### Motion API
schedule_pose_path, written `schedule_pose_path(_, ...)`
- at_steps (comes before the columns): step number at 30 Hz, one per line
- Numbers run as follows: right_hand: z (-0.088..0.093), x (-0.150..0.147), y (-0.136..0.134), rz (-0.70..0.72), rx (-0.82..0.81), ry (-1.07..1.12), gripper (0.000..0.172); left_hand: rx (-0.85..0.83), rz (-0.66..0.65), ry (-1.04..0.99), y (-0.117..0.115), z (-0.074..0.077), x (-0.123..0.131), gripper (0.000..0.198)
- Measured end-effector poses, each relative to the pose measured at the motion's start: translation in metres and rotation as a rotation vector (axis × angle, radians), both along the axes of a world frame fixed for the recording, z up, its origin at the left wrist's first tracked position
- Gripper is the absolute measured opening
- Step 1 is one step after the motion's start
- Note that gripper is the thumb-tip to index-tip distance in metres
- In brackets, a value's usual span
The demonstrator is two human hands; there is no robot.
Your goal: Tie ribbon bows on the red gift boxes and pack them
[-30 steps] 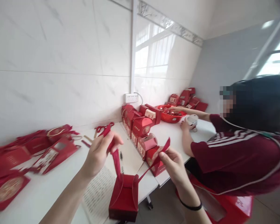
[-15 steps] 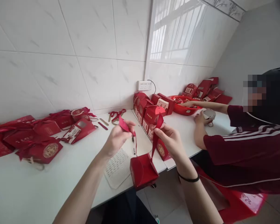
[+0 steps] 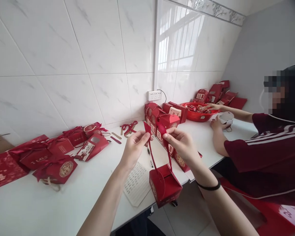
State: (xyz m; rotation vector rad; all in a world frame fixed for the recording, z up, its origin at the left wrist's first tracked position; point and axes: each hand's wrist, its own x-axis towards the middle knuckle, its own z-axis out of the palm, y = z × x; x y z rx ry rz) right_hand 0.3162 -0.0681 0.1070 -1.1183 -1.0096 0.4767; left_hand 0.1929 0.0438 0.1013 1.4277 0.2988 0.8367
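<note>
Item: one small red box (image 3: 166, 186), flaps folded over its top, at the near edge of the table (image 3: 93, 206). Whether it hangs free or touches the edge: cannot tell.

Item: red ribbon (image 3: 147, 127), two narrow strands running lengthwise down from the hands to the box top, slightly slanted to the right; upper ends wider.

Left hand (image 3: 135, 146): thumb and fingertips pinched together on one ribbon end, no gap visible.

Right hand (image 3: 180, 142): likewise pinched on the other end; black band (image 3: 210, 186) at the wrist.

Position: fingertips near each other but apart, at about equal height. The box lies below both, rightward of the left fingertips and almost straight under the right ones, making the right hand the nearer by a little. Its own long axis is hard to tell.

Surroundings: written notebook (image 3: 135, 185) left of the box; pen (image 3: 151, 163) behind it; scissors (image 3: 130, 127) toward the wall; red basin (image 3: 199, 117) farther right, a co-worker's hand (image 3: 212, 107) at its rim.
</note>
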Motion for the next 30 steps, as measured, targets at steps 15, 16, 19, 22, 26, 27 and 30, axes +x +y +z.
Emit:
schedule_pose_path(15, -0.011, 0.0, -0.007, 0.044, 0.078, 0.004, 0.029, 0.019, -0.113, -0.088, -0.028, 0.007, 0.021, 0.023)
schedule_pose_path(16, -0.011, 0.0, -0.007, 0.04, 0.081, 0.0, 0.029, 0.057, -0.102, -0.077, -0.029, 0.008, 0.021, 0.022)
schedule_pose_path(19, -0.009, 0.003, -0.007, 0.01, 0.109, -0.005, 0.03, 0.153, -0.059, -0.042, -0.032, 0.014, 0.021, 0.021)
schedule_pose_path(22, -0.007, 0.005, -0.009, -0.002, 0.118, 0.009, 0.032, 0.191, -0.018, -0.009, -0.034, 0.018, 0.02, 0.021)
schedule_pose_path(26, -0.004, 0.007, -0.018, -0.002, 0.111, -0.036, 0.03, 0.221, -0.043, -0.009, -0.037, 0.018, 0.017, 0.019)
schedule_pose_path(27, -0.003, 0.007, -0.02, -0.013, 0.111, -0.055, 0.029, 0.223, -0.051, -0.013, -0.039, 0.018, 0.016, 0.019)
schedule_pose_path(30, 0.001, 0.009, -0.025, -0.049, 0.083, -0.111, 0.027, 0.23, -0.083, 0.027, -0.044, 0.021, 0.013, 0.022)
